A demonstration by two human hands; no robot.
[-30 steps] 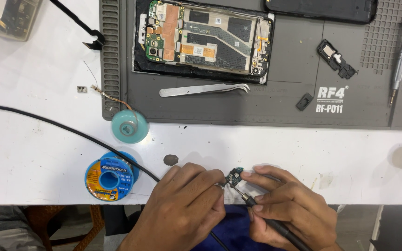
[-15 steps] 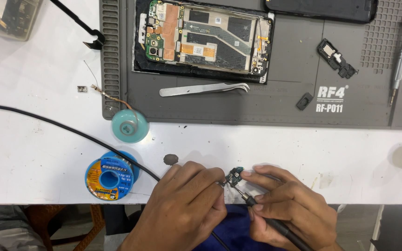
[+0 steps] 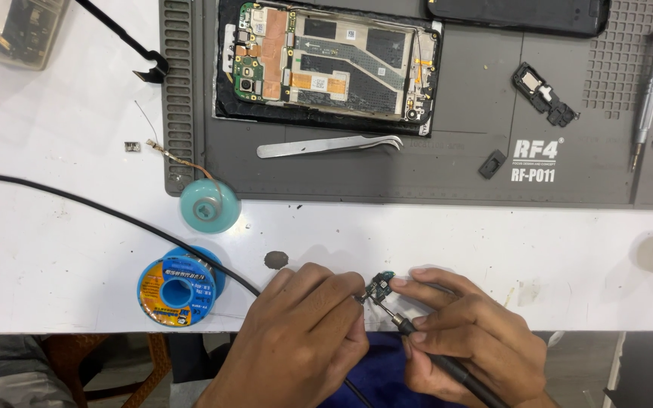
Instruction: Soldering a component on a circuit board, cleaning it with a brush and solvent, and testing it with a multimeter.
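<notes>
— Looking at the near edge of the white table [image 3: 54,257]: where is the small green circuit board [image 3: 380,286]?

— Right at that edge, between the two hands. It sits at the fingertips of the left hand [image 3: 304,340] and just left of the right hand [image 3: 470,340], lifted slightly off the tabletop as far as I can tell.

— How are the hands set?

— The left hand is curled shut, thumb and forefinger pinching the board's left side. The right hand is closed around a soldering iron [image 3: 447,366], held like a pen, its forefinger also resting on the board's far side. The iron's tip points up and left and meets the board's near edge.

— What lies around them?

— Just left of the left hand, a blue spool of solder wick [image 3: 177,291], and a black cable [image 3: 115,215] running across the table toward the left hand's knuckles. A small dark disc [image 3: 276,260] lies just beyond the left fingers. Farther off, a teal spool [image 3: 209,205] touches the near left corner of the grey work mat [image 3: 568,181].

— And on the mat?

— An opened phone [image 3: 326,68] at the far side, steel tweezers [image 3: 330,145] just near of it, a small black part [image 3: 544,93] and a screwdriver [image 3: 648,98] to the right.

— Room to move?

— Bare white tabletop stretches between the hands and the mat, and to the right of the right hand. Nearward, the table ends directly under the wrists.
</notes>
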